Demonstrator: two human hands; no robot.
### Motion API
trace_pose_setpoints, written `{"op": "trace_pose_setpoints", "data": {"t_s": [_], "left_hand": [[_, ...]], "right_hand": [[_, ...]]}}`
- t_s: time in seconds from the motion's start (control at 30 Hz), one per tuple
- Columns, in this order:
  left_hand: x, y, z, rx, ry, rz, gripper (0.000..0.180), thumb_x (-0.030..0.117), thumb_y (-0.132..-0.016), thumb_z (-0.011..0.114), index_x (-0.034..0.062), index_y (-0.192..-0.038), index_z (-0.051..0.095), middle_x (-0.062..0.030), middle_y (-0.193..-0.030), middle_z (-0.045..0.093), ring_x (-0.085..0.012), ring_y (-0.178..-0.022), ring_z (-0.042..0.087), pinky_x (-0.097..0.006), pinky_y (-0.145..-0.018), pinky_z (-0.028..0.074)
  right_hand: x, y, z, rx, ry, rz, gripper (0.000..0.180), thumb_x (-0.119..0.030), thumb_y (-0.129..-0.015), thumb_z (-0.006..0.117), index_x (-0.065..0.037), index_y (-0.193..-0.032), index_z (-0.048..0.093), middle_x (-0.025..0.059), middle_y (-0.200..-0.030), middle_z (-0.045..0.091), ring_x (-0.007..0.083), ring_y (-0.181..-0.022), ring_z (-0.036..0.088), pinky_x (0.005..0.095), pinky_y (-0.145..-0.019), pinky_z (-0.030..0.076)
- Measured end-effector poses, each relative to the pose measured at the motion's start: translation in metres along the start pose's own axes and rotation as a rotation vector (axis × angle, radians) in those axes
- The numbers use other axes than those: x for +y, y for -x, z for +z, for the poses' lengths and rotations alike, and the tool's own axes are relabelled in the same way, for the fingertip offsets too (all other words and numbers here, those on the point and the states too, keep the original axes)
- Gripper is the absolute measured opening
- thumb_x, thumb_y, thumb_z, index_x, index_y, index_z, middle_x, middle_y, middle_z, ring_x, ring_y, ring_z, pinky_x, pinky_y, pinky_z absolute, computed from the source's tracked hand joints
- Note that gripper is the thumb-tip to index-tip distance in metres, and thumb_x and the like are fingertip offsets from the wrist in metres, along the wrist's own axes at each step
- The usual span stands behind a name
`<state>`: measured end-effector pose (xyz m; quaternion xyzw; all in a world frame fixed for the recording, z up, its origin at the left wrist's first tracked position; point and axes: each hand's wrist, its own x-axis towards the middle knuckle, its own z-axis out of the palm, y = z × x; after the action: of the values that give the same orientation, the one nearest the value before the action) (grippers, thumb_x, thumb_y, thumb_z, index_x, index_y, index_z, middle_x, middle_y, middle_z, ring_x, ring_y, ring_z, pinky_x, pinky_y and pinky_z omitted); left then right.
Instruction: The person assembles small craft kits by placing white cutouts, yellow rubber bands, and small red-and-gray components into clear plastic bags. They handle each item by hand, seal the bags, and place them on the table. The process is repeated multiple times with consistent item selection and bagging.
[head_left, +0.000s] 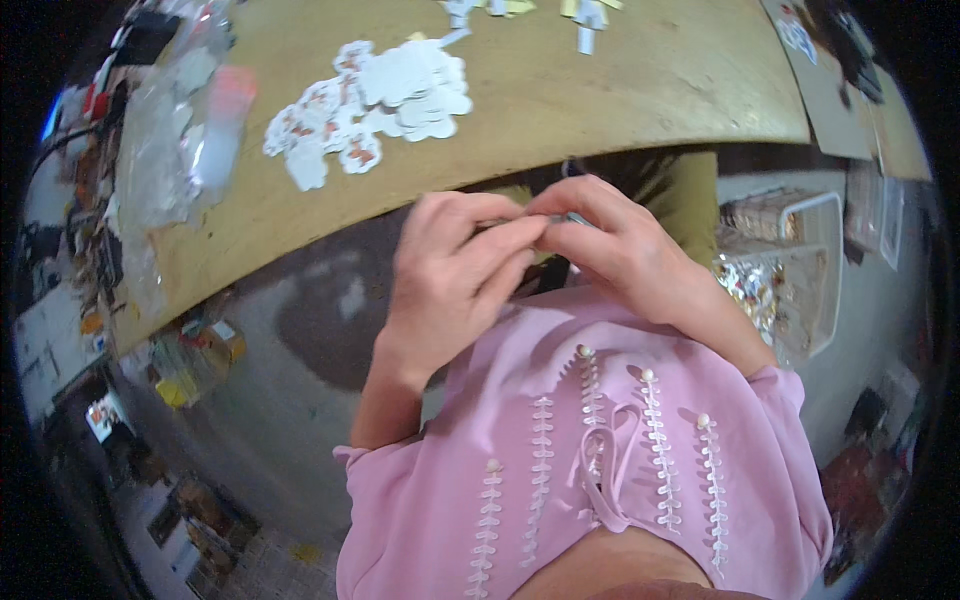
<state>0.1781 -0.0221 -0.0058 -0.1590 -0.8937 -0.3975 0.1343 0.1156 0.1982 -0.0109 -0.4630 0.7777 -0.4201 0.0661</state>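
Observation:
My left hand (450, 262) and my right hand (632, 245) meet in front of my pink top, just off the table's near edge. Both are closed, with thumbs and fingertips pinched together. A small blue-green piece (574, 219) peeks out between the thumb and forefinger of the right hand; its kind cannot be made out. The fingers of the left hand touch those of the right, and whatever they pinch is hidden. Beyond the hands, a pile of white die-cut paper pieces (412, 88) lies on the table, some printed with orange-brown pictures (360, 152).
The yellowish table (620, 90) curves across the top. Clear plastic bags (165, 150) and a pink-topped clear package (225, 120) lie at its left. Small white and yellow slips (585, 20) sit at the far edge. Right of me, a clear bin (825, 270) holds shiny scraps.

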Motion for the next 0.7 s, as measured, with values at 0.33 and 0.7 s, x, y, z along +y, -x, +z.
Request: {"op": "trace_pose_setpoints", "data": {"t_s": [0.33,0.7], "left_hand": [[-0.052,0.013,-0.047,0.251,-0.222,-0.279,0.018,0.008,-0.083,0.085,0.0063,-0.098,0.074,-0.0102,-0.108,0.071,-0.0293,-0.094,0.069,-0.040,-0.080,0.057],[-0.105,0.020,-0.085,0.382,-0.413,-0.349,0.011,0.007,-0.093,0.078,0.0005,-0.102,0.077,-0.0119,-0.101,0.073,-0.0216,-0.079,0.070,-0.033,-0.071,0.056]], "right_hand": [[0.003,0.004,0.007,0.023,0.021,-0.069,0.032,0.004,-0.072,0.071,0.002,-0.105,0.069,0.0176,-0.115,0.065,0.0360,-0.104,0.068,0.0419,-0.085,0.059],[0.003,0.004,0.014,0.019,0.030,-0.035,0.029,0.004,-0.073,0.071,0.000,-0.101,0.067,0.0148,-0.109,0.067,0.0349,-0.102,0.068,0.0423,-0.085,0.058]]}}
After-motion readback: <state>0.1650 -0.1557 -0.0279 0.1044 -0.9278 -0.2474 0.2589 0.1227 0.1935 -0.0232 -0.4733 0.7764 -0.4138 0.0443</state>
